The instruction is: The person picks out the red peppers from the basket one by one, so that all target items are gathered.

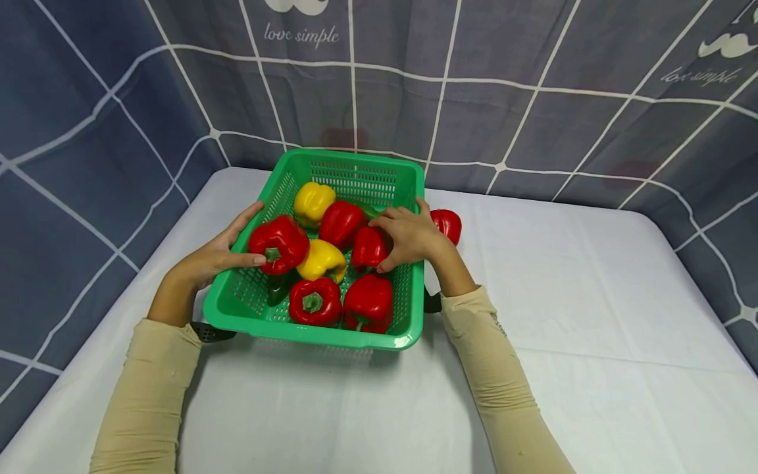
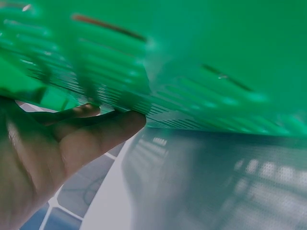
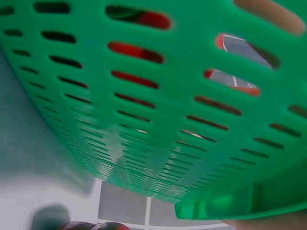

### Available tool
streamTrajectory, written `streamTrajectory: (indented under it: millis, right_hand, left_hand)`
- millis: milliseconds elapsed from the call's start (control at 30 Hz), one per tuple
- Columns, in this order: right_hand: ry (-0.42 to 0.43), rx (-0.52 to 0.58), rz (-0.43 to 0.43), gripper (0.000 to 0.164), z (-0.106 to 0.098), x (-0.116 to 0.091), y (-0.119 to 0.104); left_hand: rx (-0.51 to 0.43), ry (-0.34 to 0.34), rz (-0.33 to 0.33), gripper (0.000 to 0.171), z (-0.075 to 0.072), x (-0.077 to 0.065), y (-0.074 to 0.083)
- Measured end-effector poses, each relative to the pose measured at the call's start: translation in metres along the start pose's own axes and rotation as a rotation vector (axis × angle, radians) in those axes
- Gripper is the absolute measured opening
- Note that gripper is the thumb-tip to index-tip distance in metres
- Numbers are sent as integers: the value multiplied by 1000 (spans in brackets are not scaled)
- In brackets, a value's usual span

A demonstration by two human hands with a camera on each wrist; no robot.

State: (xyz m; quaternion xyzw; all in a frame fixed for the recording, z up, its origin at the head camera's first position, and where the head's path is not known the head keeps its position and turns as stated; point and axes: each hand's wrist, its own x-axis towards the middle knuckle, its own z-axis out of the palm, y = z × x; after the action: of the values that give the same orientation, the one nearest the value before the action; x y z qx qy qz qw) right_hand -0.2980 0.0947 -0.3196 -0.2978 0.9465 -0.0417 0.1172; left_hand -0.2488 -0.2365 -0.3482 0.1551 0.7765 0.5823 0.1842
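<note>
– Gray cloth [image 1: 403, 39] with white lines hangs behind your white table [image 1: 592, 296]. From your head view, where is your green basket [image 1: 314, 337]?

– It sits on the table, left of the middle. Your left hand [image 1: 212, 260] is clamped on its left side, thumb over the rim. The thumb tip is by a big red pepper [image 1: 287, 240].

– And your right hand [image 1: 411, 236]?

– It pinches a smaller red pepper [image 1: 366, 249] in the basket, near the right side. One yellow pepper [image 1: 322, 258] lies to its left, with another yellow one [image 1: 314, 204] farther off. A loose red pepper [image 1: 448, 225] lies on the table, just right of the basket.

– Your left wrist view?

– Your fingers [image 2: 103, 137] touch the basket from outside.

– Your right wrist view?

– Red shows through the basket's holes. I can't tell your grip from there.
</note>
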Motion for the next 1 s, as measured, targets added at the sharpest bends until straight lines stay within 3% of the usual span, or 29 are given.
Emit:
streamTrajectory:
  millis: [233,467,800,1000]
  right_hand:
    - [9,45,8,75,1,-1,2]
    - [113,155,-37,78,5,-2,8]
    - [230,398,-159,78,7,-9,20]
    - [309,573,-176,80,4,-14,24]
  left_hand:
    - [31,4,-3,92,0,2,2]
    - [21,2,-5,91,0,2,2]
    - [19,-2,-1,91,1,1,0]
    - [42,11,-2,92,1,0,0]
